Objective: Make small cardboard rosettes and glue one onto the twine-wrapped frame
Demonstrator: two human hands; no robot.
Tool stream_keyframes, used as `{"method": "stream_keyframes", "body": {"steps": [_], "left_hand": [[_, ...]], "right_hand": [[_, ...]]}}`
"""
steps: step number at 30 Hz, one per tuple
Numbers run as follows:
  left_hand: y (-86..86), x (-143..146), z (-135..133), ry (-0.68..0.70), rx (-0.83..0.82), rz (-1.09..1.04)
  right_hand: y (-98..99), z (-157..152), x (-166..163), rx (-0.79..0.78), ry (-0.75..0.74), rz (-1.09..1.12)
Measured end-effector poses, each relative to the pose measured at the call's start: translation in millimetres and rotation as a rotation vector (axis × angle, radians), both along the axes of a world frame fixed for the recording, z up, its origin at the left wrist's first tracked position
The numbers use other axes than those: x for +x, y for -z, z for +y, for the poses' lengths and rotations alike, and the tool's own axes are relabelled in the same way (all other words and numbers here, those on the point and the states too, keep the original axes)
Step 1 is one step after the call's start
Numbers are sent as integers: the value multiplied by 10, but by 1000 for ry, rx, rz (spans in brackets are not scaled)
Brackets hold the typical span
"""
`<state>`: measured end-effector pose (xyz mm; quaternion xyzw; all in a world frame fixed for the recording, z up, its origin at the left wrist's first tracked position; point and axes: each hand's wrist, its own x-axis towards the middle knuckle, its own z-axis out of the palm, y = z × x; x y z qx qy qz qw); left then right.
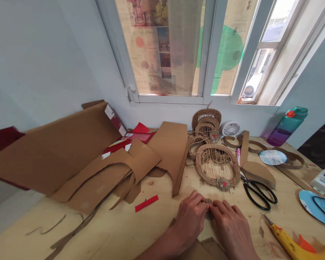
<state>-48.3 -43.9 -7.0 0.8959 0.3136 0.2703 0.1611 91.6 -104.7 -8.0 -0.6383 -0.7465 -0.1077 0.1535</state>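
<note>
My left hand (190,218) and my right hand (230,225) meet low in the view, right of the middle. Their fingertips are closed on a small brown corrugated cardboard piece (209,215), which looks rounded. The fingers cover most of it, so its full shape is hidden. Brown cardboard (203,249) lies beneath my wrists. Just beyond my hands is an oval twine-wound frame (200,173) with strings across it. A round cardboard rosette (222,183) with a red centre sits on its near rim.
Black-handled scissors (260,195) and a yellow glue gun (287,240) lie to the right. Cardboard offcuts (97,180) and a red strip (146,203) are on the left. At the back stand more twine frames (206,117), a small white fan (230,128) and a teal-purple bottle (285,128).
</note>
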Motion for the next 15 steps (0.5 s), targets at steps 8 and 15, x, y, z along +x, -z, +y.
{"method": "stream_keyframes", "body": {"steps": [8, 15], "left_hand": [[0, 12, 2, 44, -3, 21], [-65, -31, 148, 39, -310, -94]], "right_hand": [[46, -53, -72, 57, 12, -134], [95, -59, -30, 70, -14, -75]]}}
